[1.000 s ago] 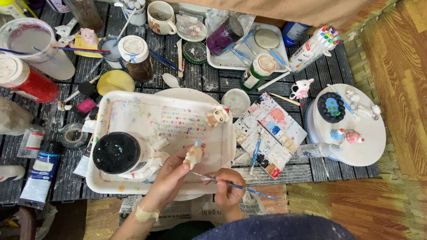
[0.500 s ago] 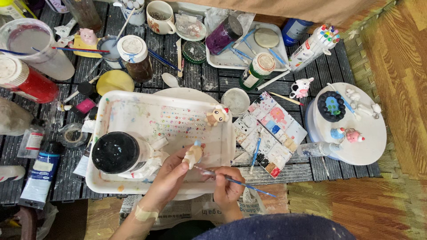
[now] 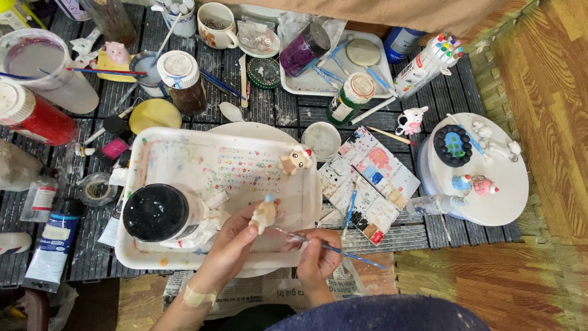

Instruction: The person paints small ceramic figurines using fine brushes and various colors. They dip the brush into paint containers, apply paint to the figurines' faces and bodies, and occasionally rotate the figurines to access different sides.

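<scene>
Nearest us, our right hand (image 3: pixel 318 257) pinches a thin blue brush (image 3: pixel 331 248); our left hand (image 3: pixel 236 236) grips the small cream figurine (image 3: pixel 264 213) over the white tray (image 3: pixel 184 144). A slip could smear wet paint. Beyond, the black-lidded jar (image 3: pixel 156 211) sits near our left hand; we judge a careless nudge could knock it.

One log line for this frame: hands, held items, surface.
left hand: holds small figurine | right hand: holds paintbrush, tip near figurine | under: white tray

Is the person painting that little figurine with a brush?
Yes, the right hand holds a thin brush whose tip points at the figurine in the left hand.
</scene>
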